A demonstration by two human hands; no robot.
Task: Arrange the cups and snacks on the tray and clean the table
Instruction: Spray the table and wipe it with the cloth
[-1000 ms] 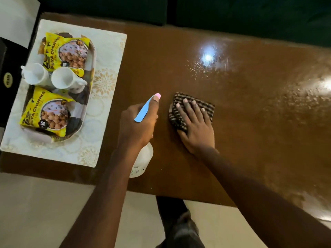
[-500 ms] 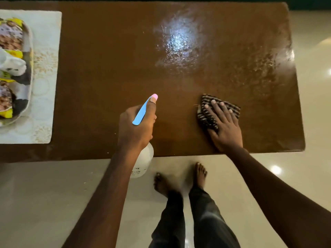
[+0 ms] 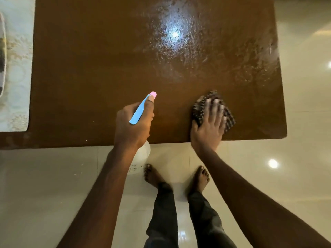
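Standing at the near edge of the brown bench point(image 3: 107, 59), a person leans over it, seen from above. The left hand point(image 3: 132, 126) grips a spray bottle point(image 3: 139, 159) just above the bench's near edge: its fingers are curled tight round the neck, with one laid along the blue trigger head up to the pink nozzle point(image 3: 153, 94), which points away across the bench. The bottle's white body hangs below the hand, past the edge and over the floor point(image 3: 53, 185). The right hand point(image 3: 207, 127) lies flat on a dark striped cloth point(image 3: 198, 110) near the bench's near right corner. Its fingers point(image 3: 213, 108) are straight and spread, pressing the cloth down rather than gripping it; they are blurred. The cloth is bunched, showing on both sides of the hand. Beyond the two hands, a wet patch point(image 3: 179, 42) covers the far right part of the bench, streaked and beaded, with a bright glare spot in it. At the far left lies a pale patterned placemat point(image 3: 18, 68), and on it the rim of the tray point(image 3: 3, 56), cut off by the picture's edge; its contents cannot be told. Below the bench are bare feet point(image 3: 154, 176) on glossy pale tiles and dark trousers point(image 3: 164, 212).
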